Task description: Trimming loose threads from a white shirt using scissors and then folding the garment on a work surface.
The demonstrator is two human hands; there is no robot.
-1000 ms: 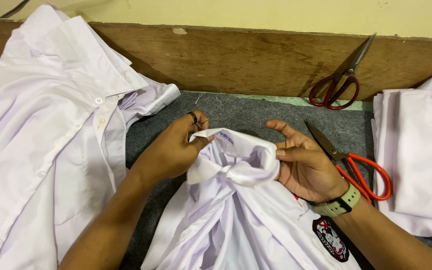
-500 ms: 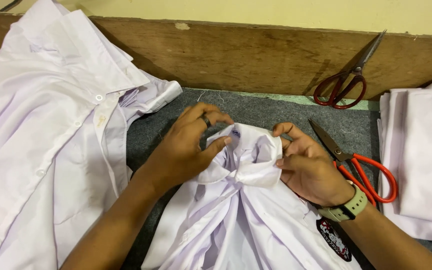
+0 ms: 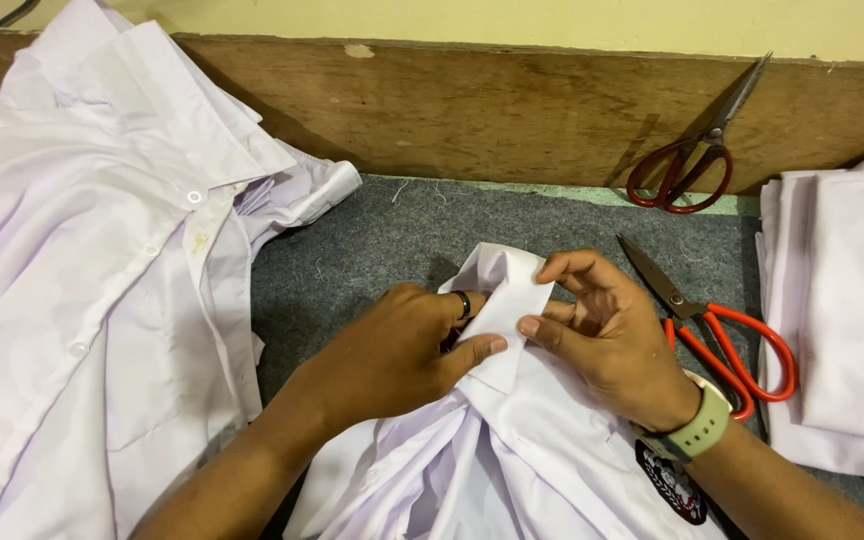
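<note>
Both hands are bunched over the collar (image 3: 500, 300) of a white shirt (image 3: 512, 460) that lies on the grey felt tabletop (image 3: 382, 235), near its front edge and about midway along. The left hand (image 3: 392, 350), a dark ring on one finger, presses down on the gathered cloth with its thumb laid across the collar's fold, its grip clenched on the fabric. The right hand (image 3: 607, 335), with a pale green watch at the wrist, pinches the collar's upper edge between thumb and forefinger, so that grip is closed on the collar too.

What worries me is the orange-handled scissors (image 3: 722, 335) lying just beside the right hand, blades pointing toward the back edge; a careless sweep of that wrist could knock them or catch a knuckle on the blade. The fold itself looks loose, and if either thumb eases off, the collar would likely spring open and crease unevenly. The heap of white shirts (image 3: 92, 280) along the left edge crowds the working patch, so a sleeve could drag in under the fold. A second pair, the red-handled scissors (image 3: 687, 165), leans against the wooden board at the back, well clear
</note>
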